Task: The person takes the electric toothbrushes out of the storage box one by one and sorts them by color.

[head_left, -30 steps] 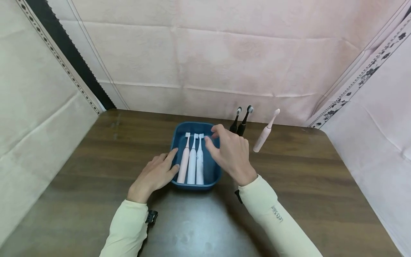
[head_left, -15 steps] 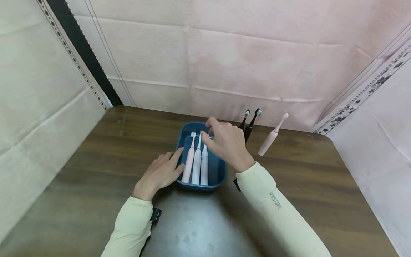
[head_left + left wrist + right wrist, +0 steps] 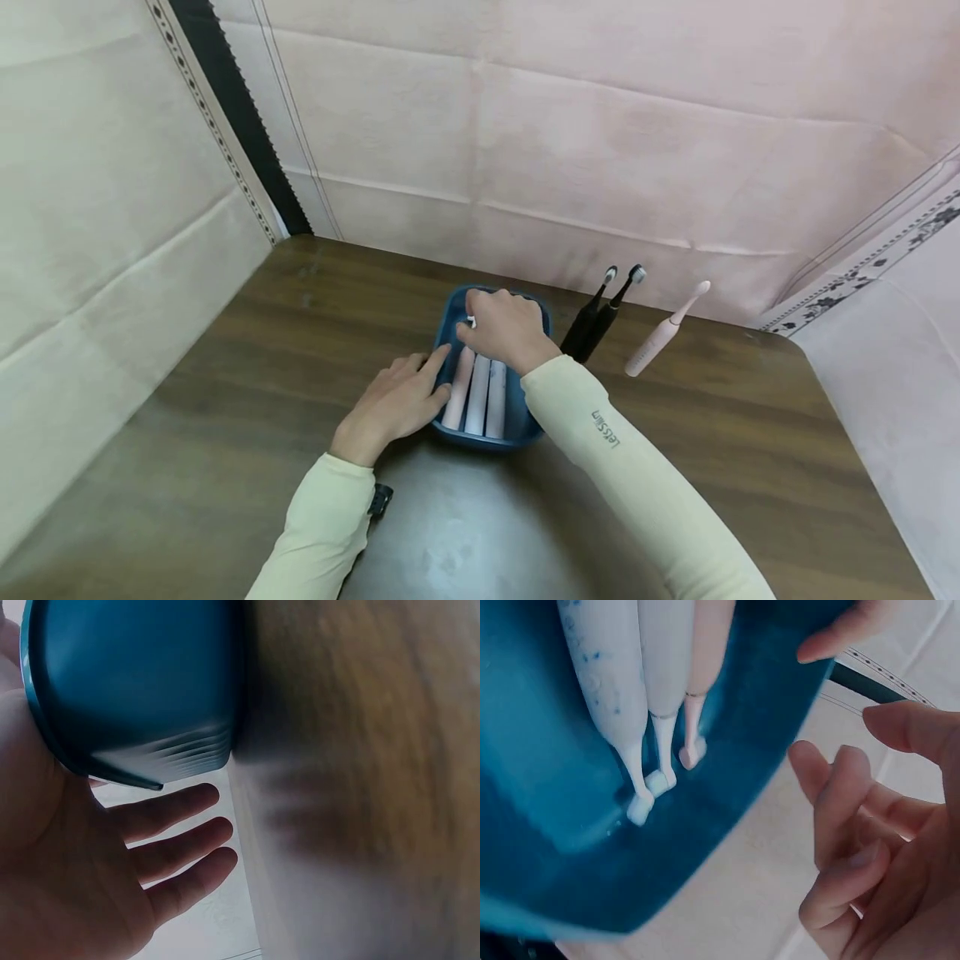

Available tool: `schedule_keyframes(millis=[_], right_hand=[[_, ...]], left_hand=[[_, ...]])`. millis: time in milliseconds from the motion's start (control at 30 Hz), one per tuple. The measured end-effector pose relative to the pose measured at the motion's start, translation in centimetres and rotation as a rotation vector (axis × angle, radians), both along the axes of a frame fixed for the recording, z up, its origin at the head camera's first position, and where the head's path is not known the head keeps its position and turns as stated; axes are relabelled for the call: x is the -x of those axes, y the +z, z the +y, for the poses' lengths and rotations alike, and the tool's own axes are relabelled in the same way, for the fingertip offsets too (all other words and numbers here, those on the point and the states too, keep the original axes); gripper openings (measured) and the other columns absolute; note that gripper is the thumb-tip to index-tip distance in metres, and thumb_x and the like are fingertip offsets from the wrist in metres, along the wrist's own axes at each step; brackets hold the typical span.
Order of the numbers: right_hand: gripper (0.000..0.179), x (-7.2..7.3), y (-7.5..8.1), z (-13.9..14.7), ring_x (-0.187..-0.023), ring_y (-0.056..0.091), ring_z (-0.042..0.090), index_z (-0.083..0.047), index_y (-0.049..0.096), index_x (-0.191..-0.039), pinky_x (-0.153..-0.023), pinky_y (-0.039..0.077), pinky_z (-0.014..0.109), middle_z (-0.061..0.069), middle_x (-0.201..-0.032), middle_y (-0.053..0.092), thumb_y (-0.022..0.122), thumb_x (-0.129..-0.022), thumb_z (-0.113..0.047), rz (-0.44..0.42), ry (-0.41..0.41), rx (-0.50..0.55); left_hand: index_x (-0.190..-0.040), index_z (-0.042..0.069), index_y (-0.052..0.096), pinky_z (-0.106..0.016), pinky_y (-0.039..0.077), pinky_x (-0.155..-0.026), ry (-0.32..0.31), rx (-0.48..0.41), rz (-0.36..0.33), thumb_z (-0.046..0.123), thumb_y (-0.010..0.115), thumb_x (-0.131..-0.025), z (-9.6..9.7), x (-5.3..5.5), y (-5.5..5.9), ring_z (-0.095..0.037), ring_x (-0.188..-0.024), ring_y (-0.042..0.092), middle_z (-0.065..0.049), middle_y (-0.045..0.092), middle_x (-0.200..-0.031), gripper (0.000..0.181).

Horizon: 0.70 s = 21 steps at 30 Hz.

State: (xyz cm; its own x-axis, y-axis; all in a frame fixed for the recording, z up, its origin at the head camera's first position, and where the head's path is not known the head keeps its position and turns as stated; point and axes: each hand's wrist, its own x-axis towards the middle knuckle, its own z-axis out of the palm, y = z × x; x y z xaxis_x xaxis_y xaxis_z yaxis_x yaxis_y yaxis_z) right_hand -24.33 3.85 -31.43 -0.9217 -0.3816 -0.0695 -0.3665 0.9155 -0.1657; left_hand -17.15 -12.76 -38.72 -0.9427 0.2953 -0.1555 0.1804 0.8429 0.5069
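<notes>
At centre frame, a blue tray (image 3: 487,443) holds three toothbrushes (image 3: 478,393); left hand (image 3: 392,407), fingers extended, touches its rim; right hand (image 3: 507,327), fingers loosely bent, empty, hovers above; dipping low could knock brushes askew.

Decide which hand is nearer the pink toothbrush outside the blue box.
Right. The right hand is over the blue box, left of the pink toothbrush; the left hand is farther left, at the box's rim.

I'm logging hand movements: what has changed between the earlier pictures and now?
The right hand has moved left over the blue bin, holding nothing. The left hand stays at the bin's left side, and the three toothbrushes inside stay put.
</notes>
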Motion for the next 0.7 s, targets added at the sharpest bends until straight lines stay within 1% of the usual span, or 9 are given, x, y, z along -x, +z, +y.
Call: schedule_keyframes(millis=[67, 133, 233, 400, 500, 600, 633, 700], right_hand=[[0.034, 0.3, -0.3, -0.2, -0.055, 0.058, 0.018, -0.013, 0.067, -0.123, -0.051, 0.044, 0.029, 0.001, -0.074, 0.062, 0.062, -0.100, -0.037, -0.036, -0.021, -0.026], [0.033, 0.5, -0.7, -0.4, -0.053, 0.056, 0.017, -0.012, 0.067, -0.122, -0.048, 0.041, 0.028, 0.002, -0.073, 0.061, 0.062, -0.100, -0.037, -0.064, -0.036, -0.038], [0.034, 0.8, -1.3, -0.4, -0.051, 0.054, 0.018, -0.011, 0.067, -0.122, -0.046, 0.036, 0.027, 0.003, -0.068, 0.057, 0.063, -0.100, -0.036, -0.092, -0.049, -0.053], [0.035, 1.2, -2.4, -0.6, -0.056, 0.057, 0.018, -0.011, 0.069, -0.121, -0.049, 0.041, 0.029, 0.001, -0.066, 0.055, 0.065, -0.099, -0.038, -0.123, -0.063, -0.051], [0.029, 1.4, -3.1, -0.8, -0.058, 0.059, 0.019, -0.011, 0.071, -0.105, -0.052, 0.043, 0.030, 0.001, -0.064, 0.053, 0.065, -0.099, -0.039, -0.140, -0.068, -0.049], [0.029, 1.6, -3.7, -1.1, -0.059, 0.060, 0.020, -0.012, 0.067, -0.088, -0.053, 0.045, 0.030, 0.001, -0.063, 0.052, 0.065, -0.099, -0.039, -0.157, -0.070, -0.049], [0.030, 1.6, -3.9, -1.2, -0.059, 0.060, 0.020, -0.013, 0.065, -0.084, -0.053, 0.045, 0.030, 0.002, -0.063, 0.052, 0.065, -0.099, -0.039, -0.163, -0.071, -0.051], [0.031, 1.7, -4.2, -1.4, -0.059, 0.060, 0.020, -0.013, 0.064, -0.084, -0.053, 0.046, 0.031, 0.002, -0.064, 0.052, 0.065, -0.099, -0.039, -0.171, -0.074, -0.055]], left_hand=[[-0.163, 0.017, 0.022, -0.063, 0.026, -0.115, -0.008, -0.002, 0.001, 0.036, 0.049, -0.106, 0.2, 0.0, 0.1, -0.042, -0.145, 0.030, -0.022, 0.034, -0.159, 0.066], [-0.163, 0.017, 0.022, -0.062, 0.026, -0.116, -0.010, -0.004, -0.001, 0.037, 0.049, -0.106, 0.3, 0.0, 0.1, -0.041, -0.145, 0.030, -0.021, 0.034, -0.159, 0.066], [-0.163, 0.019, 0.022, -0.060, 0.026, -0.116, -0.010, 0.002, -0.003, 0.038, 0.048, -0.106, 0.4, 0.0, 0.2, -0.040, -0.146, 0.030, -0.020, 0.034, -0.160, 0.066], [-0.163, 0.019, 0.022, -0.059, 0.027, -0.116, -0.012, 0.007, -0.002, 0.038, 0.048, -0.106, 0.5, 0.0, 0.2, -0.039, -0.145, 0.031, -0.019, 0.034, -0.159, 0.065], [-0.163, 0.019, 0.022, -0.058, 0.026, -0.117, -0.006, 0.007, -0.001, 0.037, 0.047, -0.106, 0.4, -0.1, 0.1, -0.039, -0.145, 0.032, -0.019, 0.035, -0.159, 0.065], [-0.163, 0.019, 0.023, -0.058, 0.027, -0.117, 0.003, 0.008, 0.005, 0.037, 0.048, -0.106, 0.2, -0.1, 0.0, -0.038, -0.144, 0.033, -0.019, 0.036, -0.158, 0.065], [-0.163, 0.019, 0.024, -0.057, 0.027, -0.117, 0.006, 0.009, 0.005, 0.037, 0.048, -0.106, 0.1, -0.1, 0.0, -0.038, -0.144, 0.033, -0.019, 0.036, -0.158, 0.065], [-0.163, 0.019, 0.024, -0.057, 0.028, -0.116, 0.010, 0.007, 0.005, 0.036, 0.048, -0.106, 0.0, -0.2, 0.0, -0.038, -0.143, 0.034, -0.020, 0.037, -0.158, 0.065]])
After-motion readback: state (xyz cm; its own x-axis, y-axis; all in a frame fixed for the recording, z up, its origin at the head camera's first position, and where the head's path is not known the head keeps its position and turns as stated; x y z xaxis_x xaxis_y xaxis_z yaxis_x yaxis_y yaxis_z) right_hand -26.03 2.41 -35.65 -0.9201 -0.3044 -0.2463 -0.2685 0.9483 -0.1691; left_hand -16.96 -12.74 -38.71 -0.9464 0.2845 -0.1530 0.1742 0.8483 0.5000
